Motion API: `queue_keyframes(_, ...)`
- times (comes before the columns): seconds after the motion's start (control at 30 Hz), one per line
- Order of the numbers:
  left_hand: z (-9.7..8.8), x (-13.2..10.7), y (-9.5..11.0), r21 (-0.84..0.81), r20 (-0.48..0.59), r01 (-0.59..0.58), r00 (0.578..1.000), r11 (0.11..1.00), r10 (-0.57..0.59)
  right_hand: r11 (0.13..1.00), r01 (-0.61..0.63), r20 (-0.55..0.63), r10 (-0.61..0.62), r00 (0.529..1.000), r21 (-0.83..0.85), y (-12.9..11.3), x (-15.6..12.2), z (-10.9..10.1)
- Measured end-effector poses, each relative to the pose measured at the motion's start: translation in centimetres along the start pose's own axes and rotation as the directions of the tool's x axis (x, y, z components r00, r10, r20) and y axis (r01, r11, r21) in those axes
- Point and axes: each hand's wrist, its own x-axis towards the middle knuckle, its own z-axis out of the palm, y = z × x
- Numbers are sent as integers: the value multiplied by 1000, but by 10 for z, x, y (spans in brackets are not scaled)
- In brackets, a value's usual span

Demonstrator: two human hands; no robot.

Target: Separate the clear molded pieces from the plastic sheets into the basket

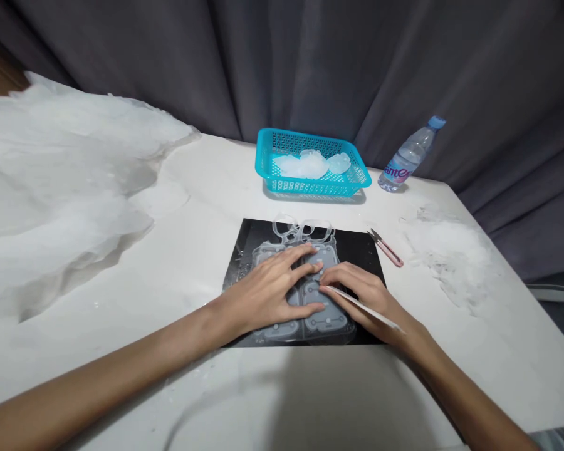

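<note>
A clear moulded plastic sheet (305, 322) of phone-case-like shapes lies on a black mat (357, 250) in the middle of the white table. My left hand (272, 288) presses flat on the sheet with fingers spread. My right hand (361, 291) rests on the sheet's right side and grips a thin white blade-like tool (361, 305), its tip at the seam between two shapes.
A turquoise basket (310, 181) holding clear plastic pieces stands behind the mat. A water bottle (411, 153) lies at the back right. Small pink snips (386, 247) lie right of the mat, beside plastic scraps (451, 250). White gauzy material (61, 188) covers the left.
</note>
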Motion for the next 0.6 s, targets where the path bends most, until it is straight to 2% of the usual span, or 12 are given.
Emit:
queue_keyframes(0.13,0,0,-1,37,-1,-7,1000,999,7,995,-87,99,91,991,-47,-1,-5,-17)
queue_keyframes(0.27,0,1,-2,43,0,-30,1000,999,30,983,-177,91,172,981,42,0,-9,-25)
queue_keyframes(0.4,0,2,-1,46,-19,-20,1000,999,21,990,-131,83,127,988,55,1,-6,-18)
queue_keyframes(0.6,-3,4,3,45,10,22,1000,999,-22,1000,-14,78,15,997,-10,4,-3,-12)
